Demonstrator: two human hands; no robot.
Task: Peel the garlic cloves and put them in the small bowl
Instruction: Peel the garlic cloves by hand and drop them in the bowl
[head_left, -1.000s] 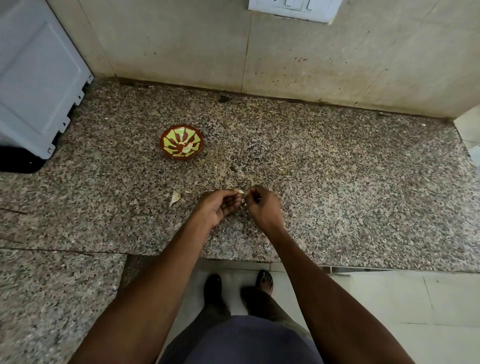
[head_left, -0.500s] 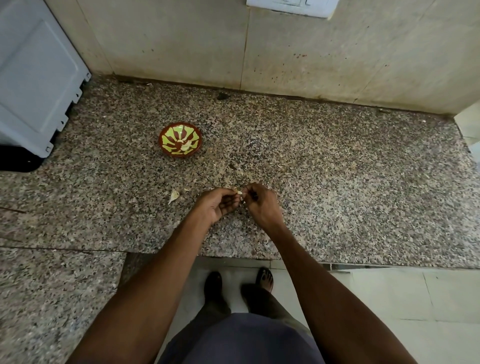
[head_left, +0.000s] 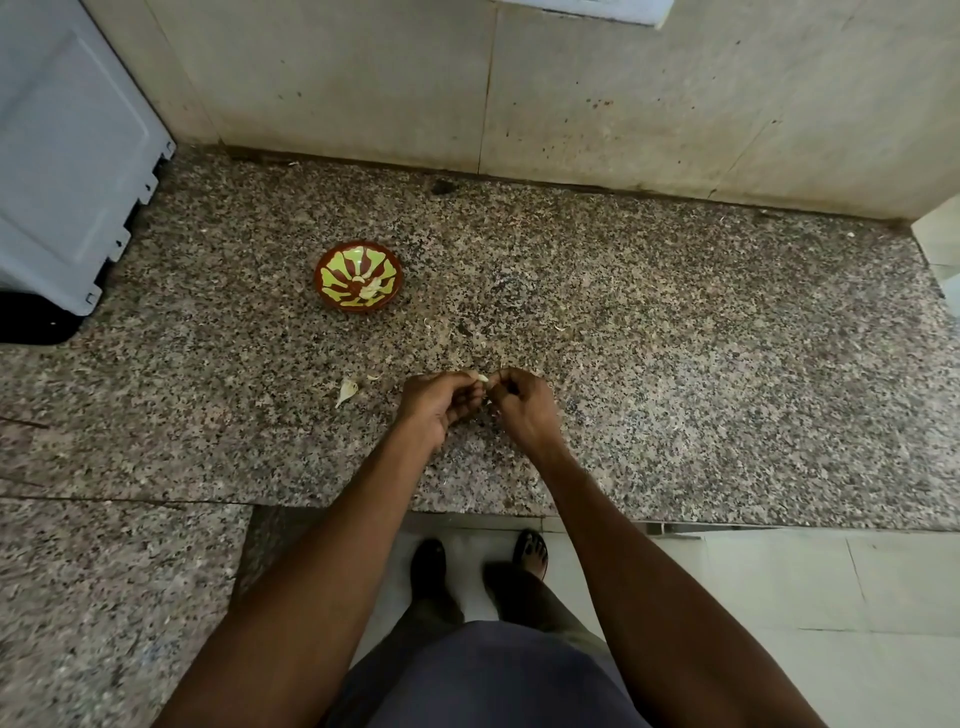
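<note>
Hands unmoved: left hand (head_left: 434, 402), right hand (head_left: 522, 408) pinching garlic clove (head_left: 482, 378)

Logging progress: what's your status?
Both hands, left and right, pinch one clove. Bowl up left, holds peeled garlic. Loose peel beside the left hand.

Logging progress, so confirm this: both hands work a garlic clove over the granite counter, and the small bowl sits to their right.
Wrong side. In the head view the small bowl sits left of the left hand and right hand, farther back. They do work a garlic clove over the granite counter.
</note>
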